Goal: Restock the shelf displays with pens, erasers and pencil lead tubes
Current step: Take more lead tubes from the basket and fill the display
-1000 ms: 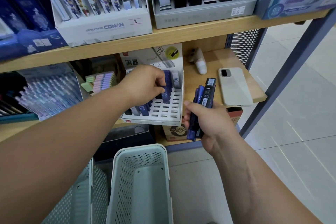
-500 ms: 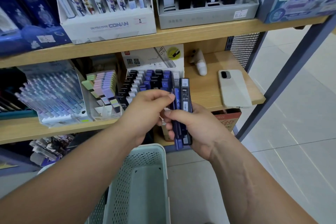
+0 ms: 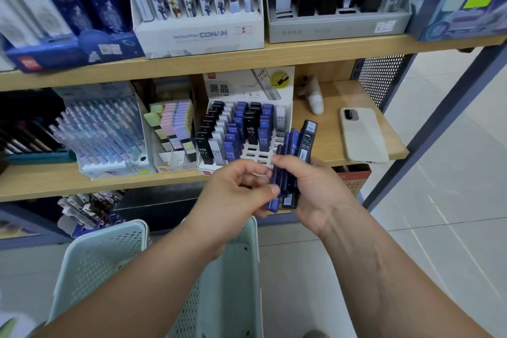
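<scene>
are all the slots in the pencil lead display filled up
No, the pencil lead display has bare white slots at its front right corner, beside the standing tubes.

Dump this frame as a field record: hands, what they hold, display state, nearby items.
left hand: pinches a blue tube at the bundle's left edge
right hand: grips a bundle of lead tubes, blue and black, roughly upright
lead display: on the shelf, rows mostly filled, empty slots at front right
phone: lies flat on the shelf, right of the display
basket: pale green, perforated, below the hands
</scene>
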Available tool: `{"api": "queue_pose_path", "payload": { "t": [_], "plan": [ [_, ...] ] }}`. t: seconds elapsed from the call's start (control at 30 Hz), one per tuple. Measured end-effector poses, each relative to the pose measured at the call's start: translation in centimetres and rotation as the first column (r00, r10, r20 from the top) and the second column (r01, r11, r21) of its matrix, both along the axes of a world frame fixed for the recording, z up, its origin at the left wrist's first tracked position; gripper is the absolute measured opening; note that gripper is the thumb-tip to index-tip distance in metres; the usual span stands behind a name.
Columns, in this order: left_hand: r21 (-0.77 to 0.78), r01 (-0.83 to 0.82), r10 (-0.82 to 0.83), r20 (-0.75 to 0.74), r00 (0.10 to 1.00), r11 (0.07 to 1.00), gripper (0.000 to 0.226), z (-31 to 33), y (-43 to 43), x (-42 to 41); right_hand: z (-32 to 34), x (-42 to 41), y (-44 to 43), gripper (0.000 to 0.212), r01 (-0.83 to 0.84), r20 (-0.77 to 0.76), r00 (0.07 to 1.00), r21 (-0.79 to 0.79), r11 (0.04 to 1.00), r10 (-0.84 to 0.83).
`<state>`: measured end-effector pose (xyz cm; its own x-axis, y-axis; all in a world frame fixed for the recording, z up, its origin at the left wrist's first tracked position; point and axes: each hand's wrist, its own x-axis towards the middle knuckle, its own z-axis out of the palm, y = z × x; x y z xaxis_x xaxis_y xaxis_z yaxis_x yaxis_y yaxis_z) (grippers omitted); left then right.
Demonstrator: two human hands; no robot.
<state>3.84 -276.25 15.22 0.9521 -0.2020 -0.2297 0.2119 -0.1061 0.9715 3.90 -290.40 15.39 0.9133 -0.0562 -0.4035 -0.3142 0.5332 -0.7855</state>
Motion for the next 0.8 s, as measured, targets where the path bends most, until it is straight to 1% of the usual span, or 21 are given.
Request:
{"api": "queue_pose_path", "payload": {
  "t": [0.1,0.17,0.23,0.33,0.4,0.47,0.53,0.63,0.7,0.8],
  "plan": [
    [0.019,-0.037,0.037,0.008,0.999,0.999,0.028,-0.2,-0.2,-0.1,-0.2,-0.1,0.2,0.007,0.015,0.002,1.000,-0.022,1.000,-0.015],
    [0.013,-0.025,0.025,-0.003,1.000,1.000,0.031,0.0,-0.1,-0.1,-0.3,-0.1,0.1,0.010,0.030,0.009,1.000,-0.049,0.998,-0.029],
    [0.005,0.003,-0.003,-0.023,1.000,1.000,0.037,0.1,0.1,-0.2,-0.4,0.0,0.0,0.014,0.026,0.014,1.000,-0.081,0.996,-0.025],
    [0.010,0.043,-0.042,-0.052,0.998,0.999,0.053,0.0,0.5,-0.1,-0.7,0.0,-0.2,0.019,0.001,0.012,1.000,-0.173,0.985,0.001],
    [0.046,0.093,-0.090,-0.056,0.994,0.995,0.067,0.1,0.7,0.1,-0.8,-0.1,-0.2,0.022,-0.023,0.019,0.999,-0.220,0.975,0.028],
    [0.088,0.156,-0.152,-0.051,0.987,0.984,0.074,0.3,0.8,0.4,-0.8,-0.2,-0.2,0.024,-0.042,0.028,0.998,-0.230,0.972,0.050],
    [0.105,0.195,-0.192,-0.042,0.981,0.975,0.064,0.7,0.7,0.8,-0.8,-0.2,-0.5,0.024,-0.059,0.036,0.997,-0.226,0.972,0.069],
    [0.122,0.155,-0.156,-0.001,0.988,0.980,0.037,1.1,0.7,1.6,-0.9,-0.1,-0.6,0.019,-0.098,0.023,0.994,-0.250,0.963,0.107],
    [0.153,0.129,-0.136,0.037,0.990,0.980,0.033,0.8,0.6,2.1,-1.2,0.0,-0.5,0.017,-0.091,0.007,0.995,-0.264,0.960,0.096],
    [0.195,0.117,-0.138,0.099,0.985,0.974,0.033,0.0,0.3,2.4,-1.3,0.1,-0.3,0.020,-0.052,-0.006,0.999,-0.233,0.971,0.052]
  ]
}}
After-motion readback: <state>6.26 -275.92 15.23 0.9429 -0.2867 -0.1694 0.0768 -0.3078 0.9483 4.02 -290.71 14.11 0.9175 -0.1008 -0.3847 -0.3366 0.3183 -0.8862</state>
